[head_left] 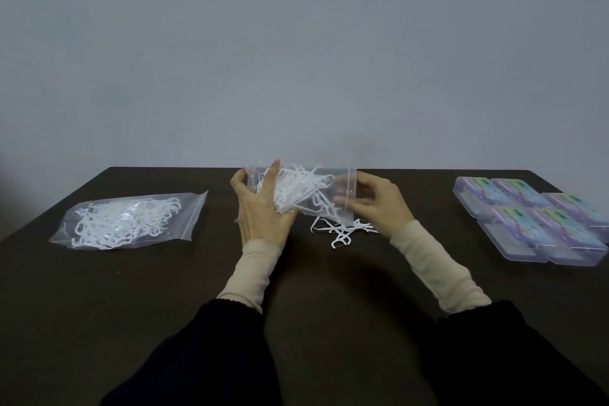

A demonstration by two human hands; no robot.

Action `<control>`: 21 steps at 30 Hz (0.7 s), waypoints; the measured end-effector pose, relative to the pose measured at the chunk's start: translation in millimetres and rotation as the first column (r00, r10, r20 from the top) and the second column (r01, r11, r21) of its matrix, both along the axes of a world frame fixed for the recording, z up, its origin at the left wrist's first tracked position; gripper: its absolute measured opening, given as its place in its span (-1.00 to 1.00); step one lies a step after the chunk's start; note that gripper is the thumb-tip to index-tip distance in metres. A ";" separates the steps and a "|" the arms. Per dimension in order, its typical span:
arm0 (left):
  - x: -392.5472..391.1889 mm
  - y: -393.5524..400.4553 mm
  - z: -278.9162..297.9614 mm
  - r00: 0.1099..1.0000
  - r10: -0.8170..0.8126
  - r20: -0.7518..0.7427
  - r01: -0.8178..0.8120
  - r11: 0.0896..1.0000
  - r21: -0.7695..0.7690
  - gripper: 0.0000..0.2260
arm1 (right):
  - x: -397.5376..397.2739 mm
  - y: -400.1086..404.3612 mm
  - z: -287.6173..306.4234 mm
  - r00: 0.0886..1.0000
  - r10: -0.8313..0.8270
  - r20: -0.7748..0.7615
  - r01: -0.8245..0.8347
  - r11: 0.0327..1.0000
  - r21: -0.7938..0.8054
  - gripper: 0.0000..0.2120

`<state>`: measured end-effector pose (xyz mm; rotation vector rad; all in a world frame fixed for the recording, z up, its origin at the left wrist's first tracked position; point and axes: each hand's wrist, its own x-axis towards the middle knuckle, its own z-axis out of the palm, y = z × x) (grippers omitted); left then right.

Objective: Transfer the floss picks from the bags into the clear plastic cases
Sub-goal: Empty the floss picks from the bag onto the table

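Frame centre, at the worktop's [99, 290] far edge: left hand [260, 208] and right hand [379, 204] grip a raised clear bag [316, 188] — floss picks [342, 234] spill beneath. Second bag [131, 221] lies left; closed cases [534, 221] crowd the right edge.

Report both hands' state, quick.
Left hand: gripping the bag of floss picks.
Right hand: pinching the same bag's open end.

Table [138, 290]: held bag [306, 189] at centre, far edge, between left hand [260, 208] and right hand [379, 204]. Loose floss picks [339, 234] beneath. Second bag [128, 221] at 9 o'clock. Plastic cases [534, 221] at 3 o'clock.
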<state>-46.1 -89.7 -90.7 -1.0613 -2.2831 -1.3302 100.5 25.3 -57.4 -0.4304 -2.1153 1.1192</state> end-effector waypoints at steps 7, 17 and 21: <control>5.3 2.3 -1.7 1.000 -0.002 -0.030 0.003 1.000 0.016 -0.35 | -6.2 -5.8 -3.4 0.982 0.017 0.190 -0.011 0.999 -0.034 -0.60; 3.2 4.6 -2.7 0.965 -0.091 -0.245 0.110 0.992 0.064 -0.32 | -10.9 -13.9 1.1 0.998 -0.029 -0.049 0.023 0.992 -0.127 -0.61; 2.9 5.0 -3.3 0.941 -0.113 -0.320 0.137 0.989 0.055 -0.32 | -11.3 -15.0 2.3 0.999 -0.035 -0.010 0.034 0.998 -0.058 -0.67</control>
